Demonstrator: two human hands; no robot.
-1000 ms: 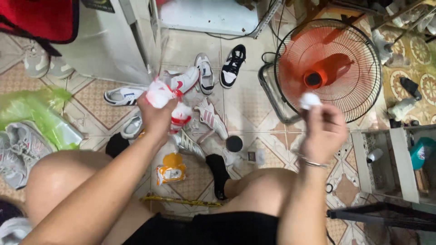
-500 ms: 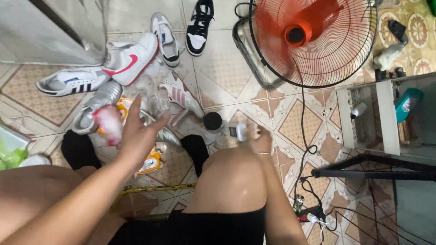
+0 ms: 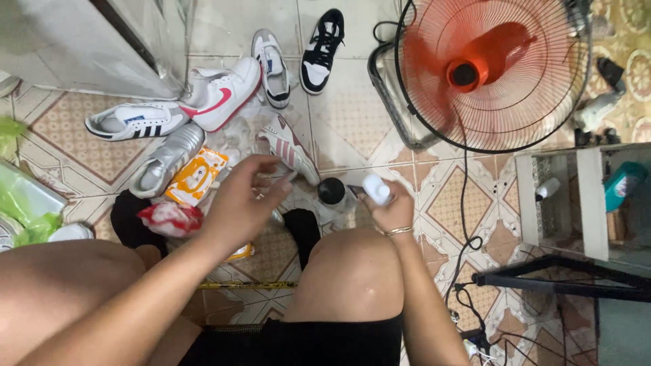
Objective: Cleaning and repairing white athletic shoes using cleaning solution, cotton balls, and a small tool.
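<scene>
I'm sitting low over the tiled floor point(image 3: 352, 135) with my knees up, and both hands are down near the shoes now — a second ago they were raised in front of me, the left one gripping a shoe and something red. That shoe is out of my left hand point(image 3: 244, 196); the hand is hanging loose and half-open above the pile, fingers slightly curled, holding nothing that I can see. Just under it are lying the red-and-white crumpled bag point(image 3: 169, 218), the orange wipes pack point(image 3: 195, 176) and the silver shoe point(image 3: 166, 159), with the pink-striped shoe point(image 3: 290, 149) just beyond my fingertips.

My right hand point(image 3: 386, 207) is closing around a small white bottle point(image 3: 376, 188), its cap pointing up — the same white thing it was holding up high before, now brought down beside the black cap point(image 3: 332, 191) on the floor, over my right knee.

So the bottle is being kept in hand while the left is freeing itself over the shoes. The red fan point(image 3: 488, 71) is standing well apart, to the right
</scene>
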